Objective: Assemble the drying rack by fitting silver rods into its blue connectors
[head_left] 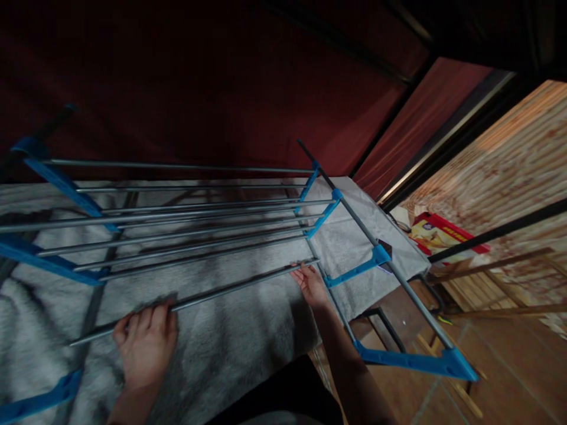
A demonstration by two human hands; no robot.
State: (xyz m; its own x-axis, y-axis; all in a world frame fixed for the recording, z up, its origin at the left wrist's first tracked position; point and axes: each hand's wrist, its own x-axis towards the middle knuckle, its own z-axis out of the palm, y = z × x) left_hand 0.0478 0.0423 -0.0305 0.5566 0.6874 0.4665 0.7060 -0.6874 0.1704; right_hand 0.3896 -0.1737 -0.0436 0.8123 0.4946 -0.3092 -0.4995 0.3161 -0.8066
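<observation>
A loose grey metal rod [239, 285] runs between my two hands, low over a grey fleece cover. My left hand [148, 336] is wrapped over the rod close to its left end. With its fingers, my right hand [309, 282] grips the rod near its right end, beside a blue plastic bracket [354, 271]. Beyond my hands stands a rack frame of dark upright poles [358, 221] and blue brackets, with several grey rods [199, 239] laid across it. At the lower left, another blue bracket [42, 398] sits on its pole with no rod in it.
The fleece cover [248, 336] lies under the rack, rumpled at the left. A dark red curtain [199, 88] hangs behind. At right are a red and yellow box [447, 236], wooden slats [500, 289] and a tiled floor [514, 366]. A lower right bracket [411, 361] juts out over the floor.
</observation>
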